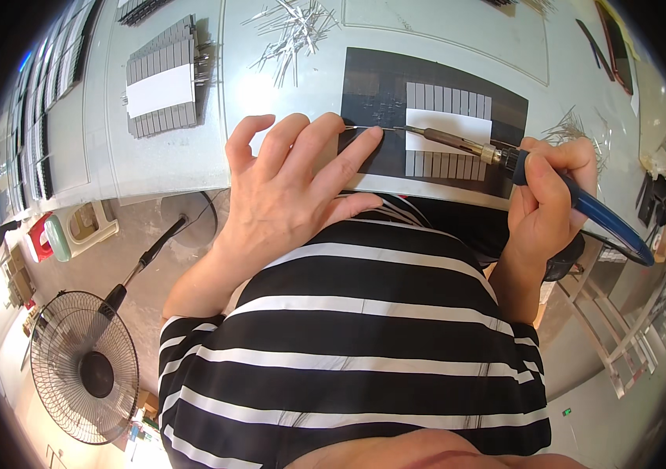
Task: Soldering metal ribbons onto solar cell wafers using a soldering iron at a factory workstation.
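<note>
My right hand (552,184) is closed around a soldering iron (583,195) with a blue handle and a long metal shaft. Its tip points left, at a thin silver wire piece (364,127) on a dark mat (446,66). My left hand (294,164) has its fingers spread, and the index fingertip presses at the wire piece; the middle fingertip is by its left end. Under the iron's shaft, on the mat, is a row of narrow grey strips (448,98) with a white band (466,125) across it. Small thin bits lie on the mat beside the row.
A stack of grey strips (162,66) with a white band stands to the left on the pale table (278,102). Loose silver wires (295,35) lie at the back, more (575,133) at the right. A standing fan (86,367) and a stool (90,230) are at lower left.
</note>
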{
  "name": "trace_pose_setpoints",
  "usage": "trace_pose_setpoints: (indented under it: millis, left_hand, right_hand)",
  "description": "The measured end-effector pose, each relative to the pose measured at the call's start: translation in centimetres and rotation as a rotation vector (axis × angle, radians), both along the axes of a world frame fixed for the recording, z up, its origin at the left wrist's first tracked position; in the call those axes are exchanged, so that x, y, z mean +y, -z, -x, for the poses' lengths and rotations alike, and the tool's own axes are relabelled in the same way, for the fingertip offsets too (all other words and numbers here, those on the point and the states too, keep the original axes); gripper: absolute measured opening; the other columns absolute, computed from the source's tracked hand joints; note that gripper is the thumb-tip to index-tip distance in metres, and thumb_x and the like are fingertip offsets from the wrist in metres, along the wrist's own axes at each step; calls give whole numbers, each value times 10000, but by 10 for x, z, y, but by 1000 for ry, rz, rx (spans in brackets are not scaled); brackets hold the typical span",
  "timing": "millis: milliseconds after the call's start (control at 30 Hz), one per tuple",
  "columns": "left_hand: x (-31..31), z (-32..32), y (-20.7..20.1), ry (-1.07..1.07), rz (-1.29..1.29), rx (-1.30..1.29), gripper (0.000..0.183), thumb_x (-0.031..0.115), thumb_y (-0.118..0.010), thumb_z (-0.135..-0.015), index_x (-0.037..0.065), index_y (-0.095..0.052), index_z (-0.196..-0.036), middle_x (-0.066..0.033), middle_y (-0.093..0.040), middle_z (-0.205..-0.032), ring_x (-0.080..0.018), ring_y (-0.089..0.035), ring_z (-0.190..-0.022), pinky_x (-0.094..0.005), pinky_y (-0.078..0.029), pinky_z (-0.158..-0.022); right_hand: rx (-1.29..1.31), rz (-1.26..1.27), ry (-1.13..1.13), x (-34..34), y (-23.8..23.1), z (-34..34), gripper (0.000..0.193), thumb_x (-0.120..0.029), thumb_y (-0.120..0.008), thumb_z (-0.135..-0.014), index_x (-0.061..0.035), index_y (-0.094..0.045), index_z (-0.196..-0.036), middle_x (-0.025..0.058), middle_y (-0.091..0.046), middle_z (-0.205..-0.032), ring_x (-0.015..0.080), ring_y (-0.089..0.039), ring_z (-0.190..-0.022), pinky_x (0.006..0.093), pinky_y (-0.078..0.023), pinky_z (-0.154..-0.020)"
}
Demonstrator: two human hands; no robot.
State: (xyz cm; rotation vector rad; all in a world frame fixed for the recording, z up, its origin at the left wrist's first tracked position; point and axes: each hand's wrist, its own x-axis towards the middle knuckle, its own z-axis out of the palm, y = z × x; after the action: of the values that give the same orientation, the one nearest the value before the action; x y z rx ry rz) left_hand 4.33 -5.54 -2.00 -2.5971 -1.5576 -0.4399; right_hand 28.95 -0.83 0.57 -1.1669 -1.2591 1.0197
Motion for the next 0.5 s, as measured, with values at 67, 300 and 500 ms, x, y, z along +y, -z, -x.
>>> trace_pose_setpoints:
  millis: [67, 300, 500]
  left_hand:
    - [0, 0, 0, -3, -3, -1, 609, 635, -626, -815, 264, -644, -1297, 2, -565, -1140, -206, -473, -1032, -412, -303, -993]
    - [2, -2, 3, -12, -31, -1, 607, 644, -634, -811, 262, -652, -1282, 0, -564, -1140, -214, -473, -1026, -412, -297, -988]
    - [4, -3, 4, -5, -17, -27, 614, 653, -633, -807, 260, -654, -1278, -5, -562, -1138, -219, -474, -1029, -413, -297, -985]
  right_hand:
    - [48, -19, -12, 0, 3, -3, 109, -24, -639, -813, 1, -534, -824, 40, -569, -677, 33, -389, -543, 218, -404, -678]
    - [9, 10, 35, 0, 2, -1, 97, -30, -599, -823, 15, -514, -831, 79, -577, -676, 58, -377, -523, 259, -449, -805]
    - [108, -49, -46, 0, 6, -4, 124, -17, -690, -803, -2, -574, -844, 36, -608, -755, 44, -491, -642, 191, -379, -592]
